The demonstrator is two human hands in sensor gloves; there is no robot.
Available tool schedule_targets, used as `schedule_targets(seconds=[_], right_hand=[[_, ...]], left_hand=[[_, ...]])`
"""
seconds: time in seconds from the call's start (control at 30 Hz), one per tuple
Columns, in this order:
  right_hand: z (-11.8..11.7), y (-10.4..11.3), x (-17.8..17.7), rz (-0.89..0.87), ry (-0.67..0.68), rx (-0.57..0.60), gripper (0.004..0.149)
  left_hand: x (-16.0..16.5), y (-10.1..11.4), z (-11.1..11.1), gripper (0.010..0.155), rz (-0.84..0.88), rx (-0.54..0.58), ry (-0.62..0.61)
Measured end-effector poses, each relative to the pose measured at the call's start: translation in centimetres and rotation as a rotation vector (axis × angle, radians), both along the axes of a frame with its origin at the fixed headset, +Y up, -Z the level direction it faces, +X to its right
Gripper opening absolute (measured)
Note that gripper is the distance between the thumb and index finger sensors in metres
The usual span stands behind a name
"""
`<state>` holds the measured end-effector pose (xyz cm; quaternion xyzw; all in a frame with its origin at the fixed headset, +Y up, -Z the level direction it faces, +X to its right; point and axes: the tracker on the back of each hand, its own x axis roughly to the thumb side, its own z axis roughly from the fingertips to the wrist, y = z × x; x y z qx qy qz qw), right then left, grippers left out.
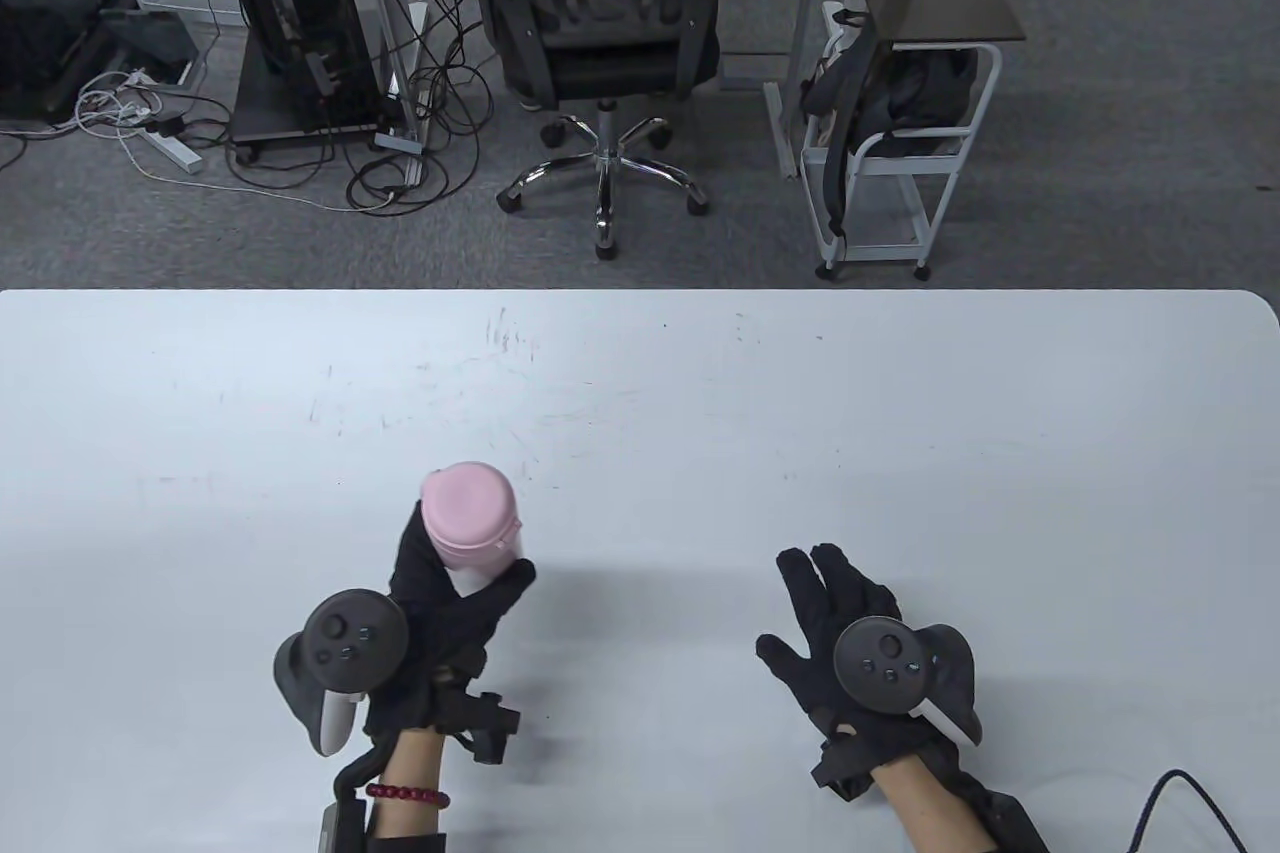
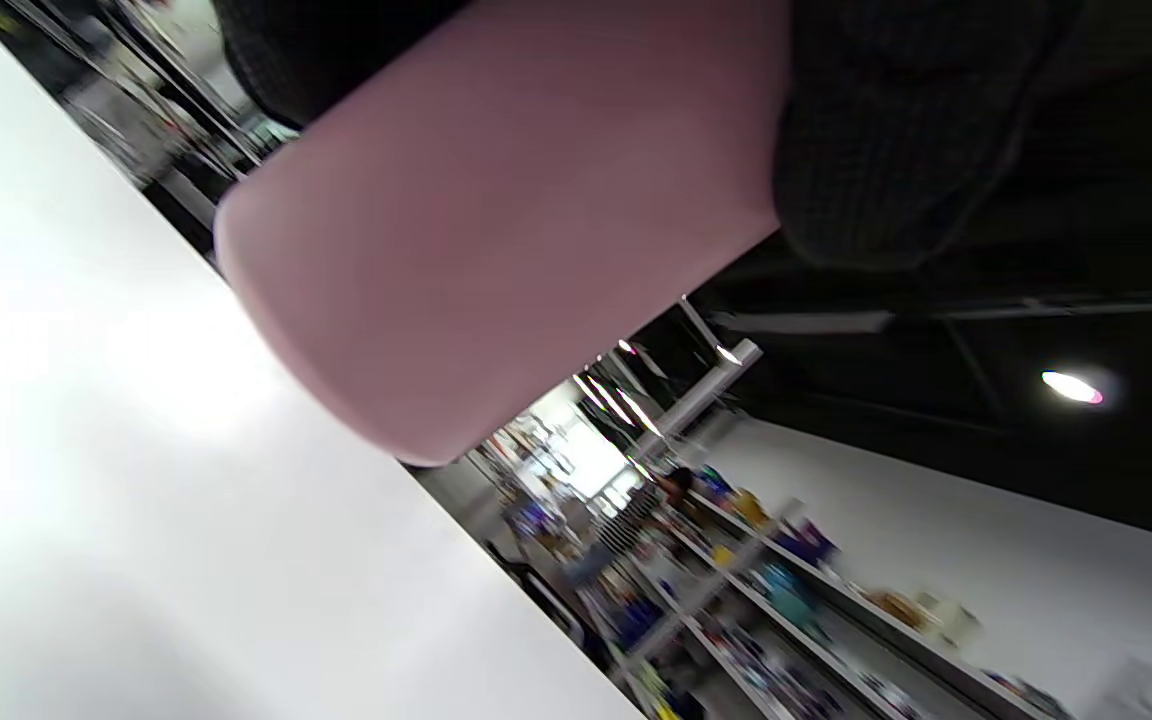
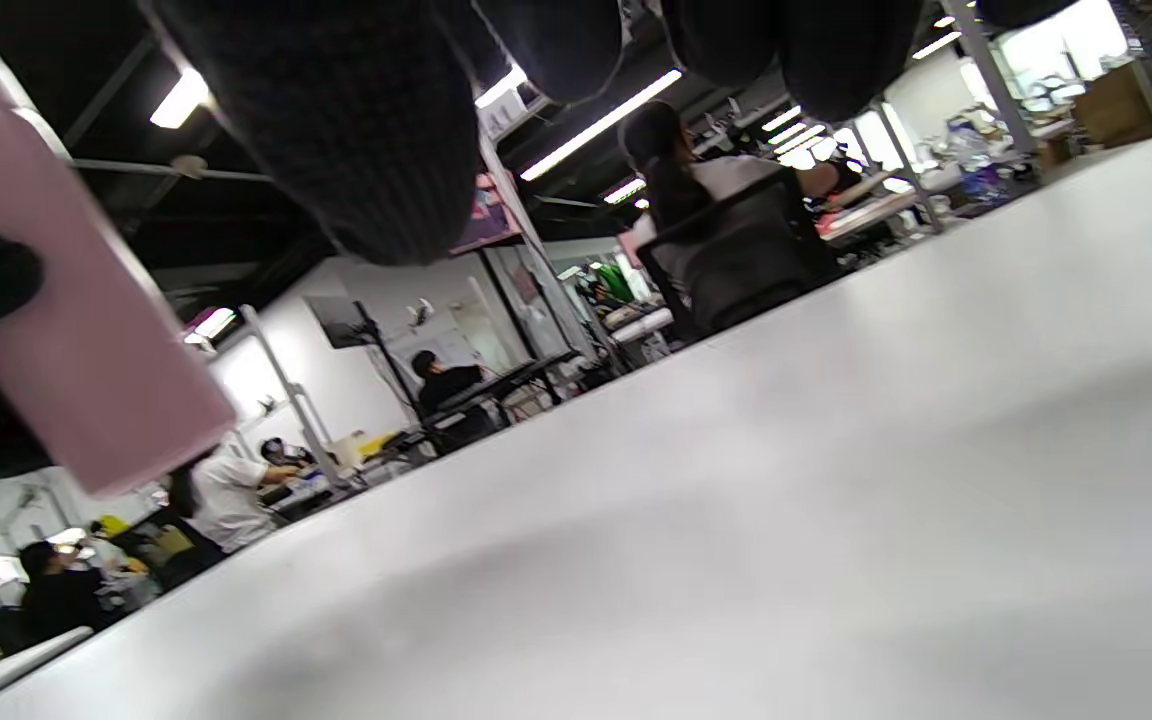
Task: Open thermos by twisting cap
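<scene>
A pink thermos (image 1: 470, 518) with its pink cap on top is held in my left hand (image 1: 450, 583), which grips its body and lifts it off the white table (image 1: 700, 413). In the left wrist view the thermos (image 2: 496, 230) fills the top, its base clear of the table, with my gloved fingers (image 2: 896, 130) wrapped on it. My right hand (image 1: 830, 608) is open and empty, fingers spread, to the right of the thermos. In the right wrist view the thermos (image 3: 56, 330) is at the left and my fingertips (image 3: 336, 130) hang at the top.
An office chair (image 1: 600, 23) and a white cart (image 1: 900, 123) stand on the floor beyond the table's far edge. A black cable (image 1: 1190, 803) lies at the table's front right corner.
</scene>
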<state>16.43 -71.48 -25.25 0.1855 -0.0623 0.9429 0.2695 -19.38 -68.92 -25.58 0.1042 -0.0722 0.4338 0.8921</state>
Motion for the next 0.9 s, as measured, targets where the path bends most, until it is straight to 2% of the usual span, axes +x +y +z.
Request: schedule_targets(seconds=[0.1,0.2,0.27,0.33,0.4,0.47,0.53,0.57,0.63,0.73,0.8,0.87,0.9], right_hand=[[0.5,3.1,-0.4,-0.053,0.018,0.100,0.075],[1.0,7.5,-0.5,-0.208,0.025,0.165,0.067],[1.5,11.2,-1.5,-0.239,0.066,0.205,0.058],[1.8,13.8,-3.5,-0.142,0.096,0.169,0.060],[1.9,15.2,-5.9,0.035,0.099,0.050,0.075],[1.7,15.8,-8.5,0.160,0.081,0.039,0.084],[1.2,15.8,-11.4,0.336,0.087,-0.072,0.089],[1.1,15.8,-11.9,0.363,0.085,-0.090,0.088],[0.6,15.4,-14.1,0.529,0.063,-0.136,0.082],[0.6,15.7,-15.2,0.592,0.089,-0.102,0.076],[0.3,15.8,-15.6,0.597,0.176,-0.072,0.074],[0.2,16.1,-15.5,0.586,0.287,-0.148,0.073],[0.2,16.2,-15.6,0.570,0.461,-0.198,0.069]], left_hand=[[2.9,-0.4,0.3,0.095,0.053,-0.038,-0.121],[4.8,-1.7,0.5,0.095,0.110,-0.097,-0.210],[5.7,-2.6,0.6,0.095,0.110,-0.130,-0.245],[6.3,-3.2,0.7,0.095,0.059,-0.137,-0.257],[6.7,-3.5,0.9,0.095,0.021,-0.133,-0.254],[7.0,-3.7,1.2,0.095,-0.019,-0.119,-0.251],[7.5,-3.7,1.6,0.095,-0.082,-0.083,-0.246],[7.6,-3.6,1.7,0.095,-0.096,-0.072,-0.251],[8.0,-3.3,2.1,0.096,-0.151,-0.027,-0.264],[7.9,-3.4,2.1,0.098,-0.117,-0.033,-0.285],[7.6,-3.2,2.2,0.099,-0.128,-0.013,-0.262],[7.3,-2.9,2.1,0.100,-0.166,0.014,-0.272],[7.3,-3.1,2.0,0.100,-0.144,0.002,-0.304]])
